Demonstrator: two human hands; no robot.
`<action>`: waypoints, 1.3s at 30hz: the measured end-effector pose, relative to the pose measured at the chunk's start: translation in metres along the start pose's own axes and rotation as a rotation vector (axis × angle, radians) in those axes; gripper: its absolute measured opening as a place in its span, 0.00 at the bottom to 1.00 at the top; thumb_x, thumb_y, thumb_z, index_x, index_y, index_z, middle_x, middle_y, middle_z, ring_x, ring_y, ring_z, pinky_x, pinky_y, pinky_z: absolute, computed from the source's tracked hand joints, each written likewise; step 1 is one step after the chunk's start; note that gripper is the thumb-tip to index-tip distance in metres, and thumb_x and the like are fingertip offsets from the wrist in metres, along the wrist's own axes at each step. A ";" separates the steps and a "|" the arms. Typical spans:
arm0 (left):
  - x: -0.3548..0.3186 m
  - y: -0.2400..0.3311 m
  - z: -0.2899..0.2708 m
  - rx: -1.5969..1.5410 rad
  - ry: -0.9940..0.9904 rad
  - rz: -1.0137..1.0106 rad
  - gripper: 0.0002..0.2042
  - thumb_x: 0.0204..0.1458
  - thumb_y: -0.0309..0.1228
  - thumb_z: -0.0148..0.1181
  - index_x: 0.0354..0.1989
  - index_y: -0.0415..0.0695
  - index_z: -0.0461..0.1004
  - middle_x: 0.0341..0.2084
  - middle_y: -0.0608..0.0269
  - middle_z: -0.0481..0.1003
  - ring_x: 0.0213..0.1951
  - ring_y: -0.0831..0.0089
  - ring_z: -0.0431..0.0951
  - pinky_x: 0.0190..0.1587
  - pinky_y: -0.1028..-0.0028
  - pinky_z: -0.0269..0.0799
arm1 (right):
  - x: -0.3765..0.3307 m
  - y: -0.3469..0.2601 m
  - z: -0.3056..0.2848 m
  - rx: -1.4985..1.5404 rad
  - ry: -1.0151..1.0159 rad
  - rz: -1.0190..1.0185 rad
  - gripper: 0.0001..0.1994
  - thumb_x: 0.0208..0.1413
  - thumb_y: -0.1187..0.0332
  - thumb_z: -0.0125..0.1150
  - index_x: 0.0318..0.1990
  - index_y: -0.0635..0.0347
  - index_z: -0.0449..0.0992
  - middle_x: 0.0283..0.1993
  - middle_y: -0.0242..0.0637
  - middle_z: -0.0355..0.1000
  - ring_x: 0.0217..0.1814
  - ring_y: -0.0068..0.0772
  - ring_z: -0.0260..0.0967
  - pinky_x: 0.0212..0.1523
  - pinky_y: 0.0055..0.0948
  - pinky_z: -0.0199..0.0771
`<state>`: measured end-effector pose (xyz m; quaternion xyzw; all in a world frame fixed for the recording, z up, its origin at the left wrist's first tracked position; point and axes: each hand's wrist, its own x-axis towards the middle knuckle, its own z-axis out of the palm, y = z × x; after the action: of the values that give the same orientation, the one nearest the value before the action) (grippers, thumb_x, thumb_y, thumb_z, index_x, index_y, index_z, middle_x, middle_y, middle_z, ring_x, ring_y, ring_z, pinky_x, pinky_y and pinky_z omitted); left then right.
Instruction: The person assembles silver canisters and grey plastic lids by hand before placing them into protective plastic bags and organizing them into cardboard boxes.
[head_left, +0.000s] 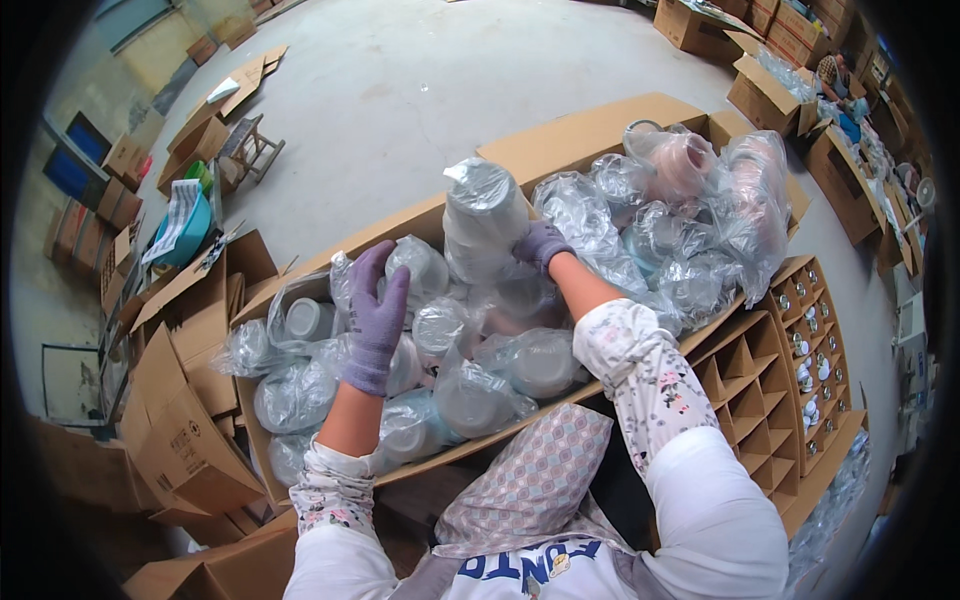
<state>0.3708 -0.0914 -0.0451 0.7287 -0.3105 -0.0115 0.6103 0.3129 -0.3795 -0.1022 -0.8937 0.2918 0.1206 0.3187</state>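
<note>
A long cardboard box [560,135] in front of me is full of cups and bowls wrapped in clear plastic bags. My right hand [541,244], in a purple glove, grips the lower side of a tall wrapped stack of white cups [482,215] that stands tilted above the pile. My left hand [377,312], also in a purple glove, rests with fingers spread on a wrapped item [415,265] in the left half of the box. Another wrapped bowl [540,362] lies by my right forearm.
A cardboard tray with divider cells [760,385], some holding small cups, stands to my right. Folded and open cartons [185,400] pile up at my left. A blue basin [185,230] and a wooden stool [250,150] sit on the concrete floor beyond. More cartons [770,95] stand at the far right.
</note>
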 end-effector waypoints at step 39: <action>0.092 -0.161 0.164 1.143 -0.643 0.190 0.28 0.61 0.37 0.43 0.69 0.43 0.54 0.69 0.51 0.52 0.71 0.51 0.44 0.73 0.58 0.36 | -0.488 0.322 0.166 0.048 0.083 1.086 0.22 0.51 0.45 0.60 0.47 0.47 0.79 0.52 0.39 0.76 0.56 0.42 0.73 0.53 0.41 0.72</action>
<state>0.4508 -0.2689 -0.1979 0.8675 -0.4974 -0.0081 0.0027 -0.2752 -0.2579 -0.1943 -0.6110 0.7263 0.2259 0.2192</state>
